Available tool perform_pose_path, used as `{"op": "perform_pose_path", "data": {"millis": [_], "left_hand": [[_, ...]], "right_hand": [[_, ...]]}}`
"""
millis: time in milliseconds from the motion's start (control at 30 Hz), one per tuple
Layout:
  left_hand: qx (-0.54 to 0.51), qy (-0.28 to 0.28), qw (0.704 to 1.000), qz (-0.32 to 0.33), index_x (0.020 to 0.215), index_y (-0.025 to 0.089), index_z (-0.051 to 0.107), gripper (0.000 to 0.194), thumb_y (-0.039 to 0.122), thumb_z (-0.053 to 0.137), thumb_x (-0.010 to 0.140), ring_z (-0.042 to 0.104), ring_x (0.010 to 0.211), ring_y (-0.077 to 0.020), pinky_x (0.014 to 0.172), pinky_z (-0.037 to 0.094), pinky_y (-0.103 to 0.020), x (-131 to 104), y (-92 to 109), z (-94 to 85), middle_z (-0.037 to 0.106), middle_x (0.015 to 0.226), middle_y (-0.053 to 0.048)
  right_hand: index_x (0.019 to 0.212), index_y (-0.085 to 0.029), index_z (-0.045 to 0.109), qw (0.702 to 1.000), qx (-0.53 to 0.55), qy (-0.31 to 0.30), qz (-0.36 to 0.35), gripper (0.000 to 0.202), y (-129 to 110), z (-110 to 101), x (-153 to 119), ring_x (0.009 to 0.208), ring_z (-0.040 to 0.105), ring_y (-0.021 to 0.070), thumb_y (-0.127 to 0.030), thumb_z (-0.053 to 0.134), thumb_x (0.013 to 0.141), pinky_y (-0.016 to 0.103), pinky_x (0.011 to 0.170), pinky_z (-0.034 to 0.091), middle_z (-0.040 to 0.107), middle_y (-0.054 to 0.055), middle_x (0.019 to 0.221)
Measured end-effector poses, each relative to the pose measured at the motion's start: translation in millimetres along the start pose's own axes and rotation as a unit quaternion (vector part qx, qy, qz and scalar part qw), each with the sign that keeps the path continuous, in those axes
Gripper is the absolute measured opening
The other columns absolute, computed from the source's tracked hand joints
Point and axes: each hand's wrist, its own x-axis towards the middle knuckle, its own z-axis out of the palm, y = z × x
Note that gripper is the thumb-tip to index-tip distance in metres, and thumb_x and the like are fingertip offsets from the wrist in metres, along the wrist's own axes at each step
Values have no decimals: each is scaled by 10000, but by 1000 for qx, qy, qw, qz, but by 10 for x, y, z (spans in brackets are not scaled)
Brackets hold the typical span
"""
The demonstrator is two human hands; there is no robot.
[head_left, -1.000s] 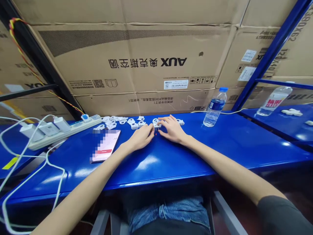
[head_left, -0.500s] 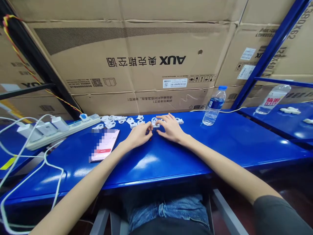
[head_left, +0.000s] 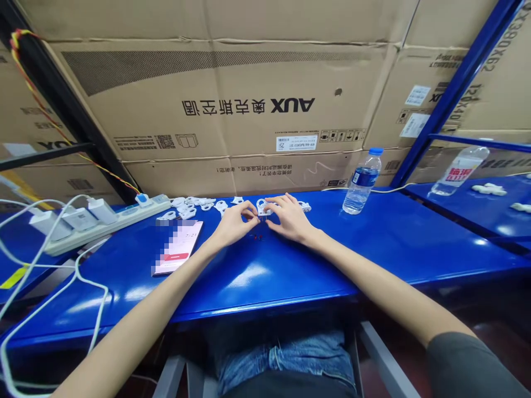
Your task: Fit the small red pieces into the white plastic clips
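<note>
A small white plastic piece with a ring [head_left: 261,205] stands on the blue table between my hands. My right hand [head_left: 292,218] grips it from the right, index finger and thumb at its edge. My left hand [head_left: 236,224] is closed in a pinch at the lower left of the piece; whatever its fingertips hold is too small to make out. Just below the fingers lie tiny red bits with thin wires [head_left: 258,237]. Similar white ring pieces [head_left: 187,213] are spread behind and left of my left hand, and another white piece [head_left: 306,206] shows beyond my right hand.
A phone [head_left: 179,247] lies left of my left forearm. The power strip [head_left: 112,224] with chargers and looping white cables fills the left side. A water bottle [head_left: 362,182] stands at the right, and a second bottle [head_left: 460,170] is farther right. Large cardboard boxes [head_left: 249,72] wall the back.
My left fingertips have shifted slightly and curled tighter near the white piece. More of the red bits shows below. My right hand keeps its place.
</note>
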Motion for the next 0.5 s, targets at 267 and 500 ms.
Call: {"op": "perform_pose_path", "data": {"millis": [267, 500], "left_hand": [[-124, 43, 990, -52, 905, 210, 610, 217, 374, 676, 778, 714, 789, -201, 738, 512, -314, 51, 40, -9, 780, 816, -35], [-252, 44, 955, -153, 818, 205, 560, 263, 315, 758, 684, 489, 545, -89, 507, 329, -205, 72, 112, -60, 625, 630, 44]], "right_hand": [[1206, -199, 701, 1000, 9, 12, -9, 292, -12, -12, 2, 1323, 588, 324, -271, 669, 925, 582, 1211, 348, 642, 124, 1470], [1193, -225, 706, 996, 33, 72, -46, 258, -49, -12, 6, 1275, 629, 284, -279, 652, 947, 530, 1179, 402, 657, 92, 1462]]}}
